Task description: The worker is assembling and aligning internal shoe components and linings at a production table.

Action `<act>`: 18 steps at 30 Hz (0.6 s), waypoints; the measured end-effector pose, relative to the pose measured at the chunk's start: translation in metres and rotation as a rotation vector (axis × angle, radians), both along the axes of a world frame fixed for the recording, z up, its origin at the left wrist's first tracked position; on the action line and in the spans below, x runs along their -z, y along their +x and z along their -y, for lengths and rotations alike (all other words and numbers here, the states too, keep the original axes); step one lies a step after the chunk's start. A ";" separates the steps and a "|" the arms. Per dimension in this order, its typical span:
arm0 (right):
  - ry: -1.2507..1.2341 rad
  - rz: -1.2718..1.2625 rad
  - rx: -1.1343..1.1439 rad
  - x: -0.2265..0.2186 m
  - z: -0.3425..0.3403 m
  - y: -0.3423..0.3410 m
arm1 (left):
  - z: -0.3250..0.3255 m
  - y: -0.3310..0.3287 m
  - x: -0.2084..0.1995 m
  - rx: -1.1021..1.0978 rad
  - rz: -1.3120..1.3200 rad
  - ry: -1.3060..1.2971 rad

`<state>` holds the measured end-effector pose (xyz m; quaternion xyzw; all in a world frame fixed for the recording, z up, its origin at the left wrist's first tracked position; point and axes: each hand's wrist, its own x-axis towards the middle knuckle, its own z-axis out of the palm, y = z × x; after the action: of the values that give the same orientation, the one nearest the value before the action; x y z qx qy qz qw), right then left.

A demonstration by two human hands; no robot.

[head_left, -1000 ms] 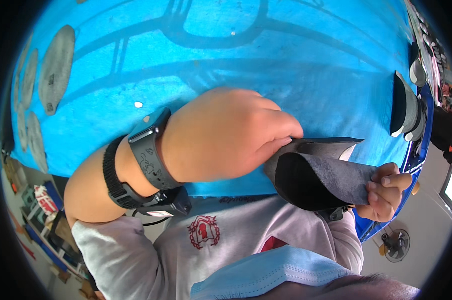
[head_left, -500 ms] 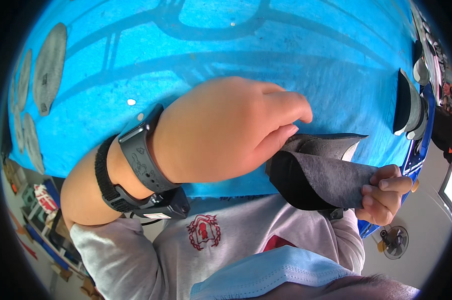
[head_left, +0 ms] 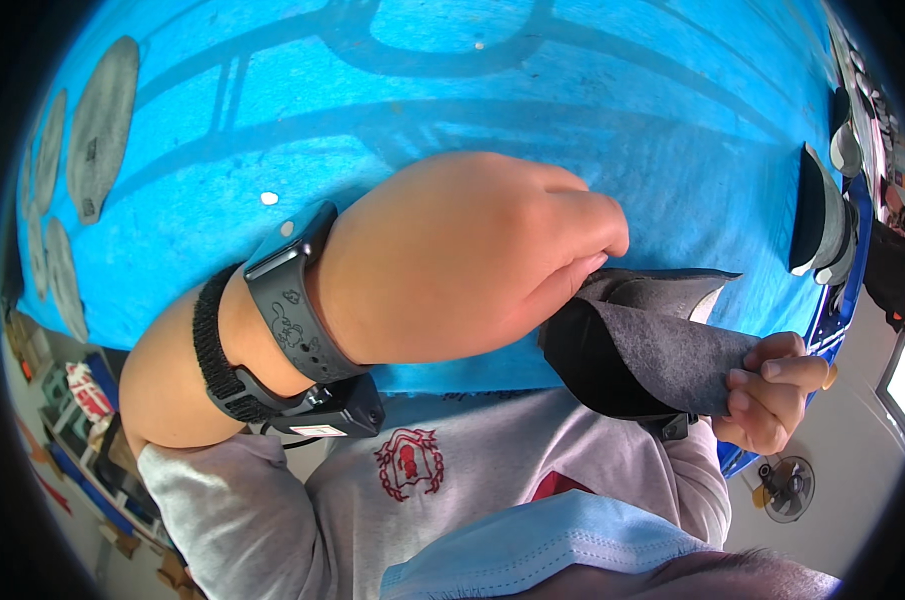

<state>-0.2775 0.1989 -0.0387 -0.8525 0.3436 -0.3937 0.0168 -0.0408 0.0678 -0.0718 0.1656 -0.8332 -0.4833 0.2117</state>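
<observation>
My left hand [head_left: 493, 250] is bent over in the middle, thumb pressed against curled fingers. Its fingertips meet the upper left edge of a curled dark grey fabric piece [head_left: 663, 350], and what they pinch is hidden. My right hand [head_left: 773, 390] grips the right end of this piece between thumb and fingers. The piece bows open toward the left, showing a black inner hollow. Behind it rises a second curved flap [head_left: 673, 290] with a pale edge; whether the two are joined I cannot tell.
A blue cloth [head_left: 453, 110] covers the table. Flat grey sole-shaped pieces [head_left: 103, 130] lie at the far left. Curved dark pieces with white edges [head_left: 823, 215] stand by the right edge. A small white bit [head_left: 269, 199] lies near my left wrist. A fan [head_left: 786, 488] stands beyond at lower right.
My left hand and the grey piece have shifted very slightly to the right. Both hands keep nearly the same pose.
</observation>
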 end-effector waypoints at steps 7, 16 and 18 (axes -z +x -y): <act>-0.020 0.008 0.038 0.002 -0.001 0.003 | -0.001 0.000 0.001 0.014 0.022 -0.004; -0.007 -0.010 0.018 0.001 0.000 0.003 | -0.002 0.000 0.002 0.012 0.012 -0.010; -0.017 -0.001 0.012 0.002 0.001 0.003 | -0.002 0.000 0.002 0.012 0.010 -0.013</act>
<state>-0.2747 0.1981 -0.0410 -0.8507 0.3455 -0.3962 0.0070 -0.0405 0.0694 -0.0736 0.1617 -0.8382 -0.4784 0.2058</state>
